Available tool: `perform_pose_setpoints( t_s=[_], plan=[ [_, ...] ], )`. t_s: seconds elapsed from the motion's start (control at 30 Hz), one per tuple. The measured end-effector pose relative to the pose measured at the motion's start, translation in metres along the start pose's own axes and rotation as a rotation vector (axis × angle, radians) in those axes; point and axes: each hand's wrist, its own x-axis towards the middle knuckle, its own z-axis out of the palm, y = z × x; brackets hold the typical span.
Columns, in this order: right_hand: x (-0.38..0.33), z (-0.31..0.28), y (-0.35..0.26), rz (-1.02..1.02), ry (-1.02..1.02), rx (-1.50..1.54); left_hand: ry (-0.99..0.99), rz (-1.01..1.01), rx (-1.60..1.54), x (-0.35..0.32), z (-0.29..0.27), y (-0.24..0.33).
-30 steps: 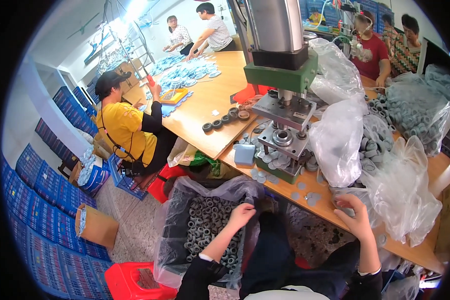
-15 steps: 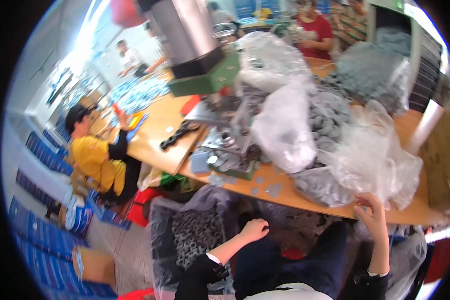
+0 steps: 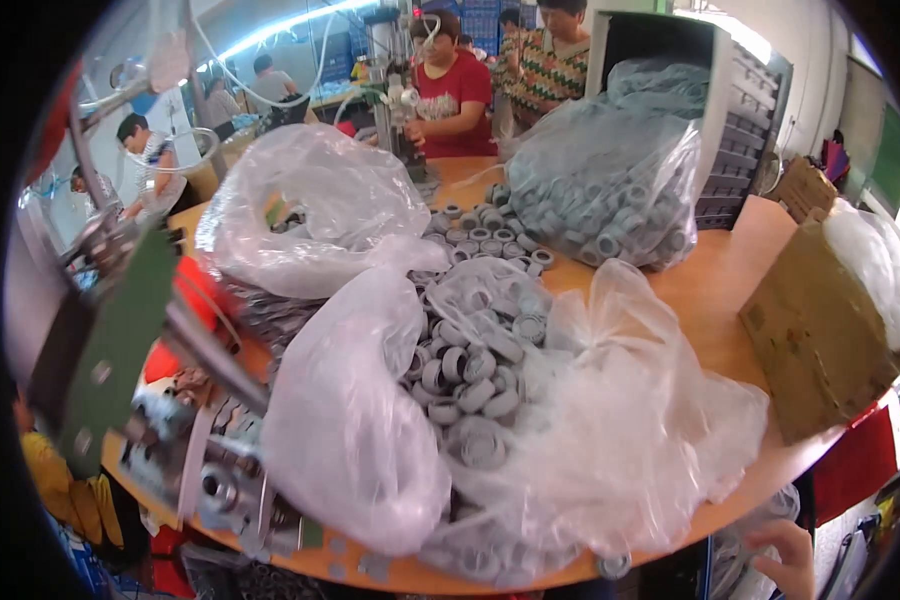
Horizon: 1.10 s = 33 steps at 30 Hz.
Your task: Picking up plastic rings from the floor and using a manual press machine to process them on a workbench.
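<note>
At far left, a green press overhangs the wooden table. At centre, an open clear plastic bag lies on the table, holding a heap of grey rings. At right stands a cardboard box. Right hand: at the lower edge, below the table rim near the bag; its grip cannot be told. Left hand: out of view.

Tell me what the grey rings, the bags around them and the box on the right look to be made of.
Grey rings: likely rubber or moulded plastic, judging by the matte, uniform grey without metallic glint; metal cores cannot be ruled out.
Bags: thin clear plastic film, glossy, crinkled, contents showing through.
Box: brown corrugated cardboard, dull and scuffed.
Right hand, at the lower edge, touches none of them.
</note>
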Motion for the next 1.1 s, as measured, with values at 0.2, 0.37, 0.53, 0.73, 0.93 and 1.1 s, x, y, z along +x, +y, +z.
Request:
perform_pose_setpoints(
  t_s=[0.2, 0.37, 0.53, 0.73, 0.93, 1.1],
  plan=[
    [0.121, 0.030, -0.087, 0.065, -0.310, -0.034, 0.053, 0.040, -0.322, -0.010, -0.042, -0.063],
    [0.190, 0.053, -0.127, 0.036, -0.249, -0.054, 0.105, 0.110, -0.505, -0.041, -0.064, -0.064],
    [0.205, 0.060, -0.141, -0.067, -0.335, -0.030, 0.207, 0.206, -0.589, -0.088, -0.096, -0.072],
    [0.205, 0.077, -0.133, -0.249, -0.465, -0.053, 0.441, 0.307, -0.707, -0.154, -0.099, -0.101],
    [0.170, 0.100, -0.144, -0.501, -0.532, -0.119, 0.613, 0.452, -0.875, -0.193, -0.035, -0.122],
    [0.152, 0.157, -0.143, -0.626, -0.688, -0.137, 0.868, 0.524, -1.045, -0.247, 0.061, -0.142]
  ],
)
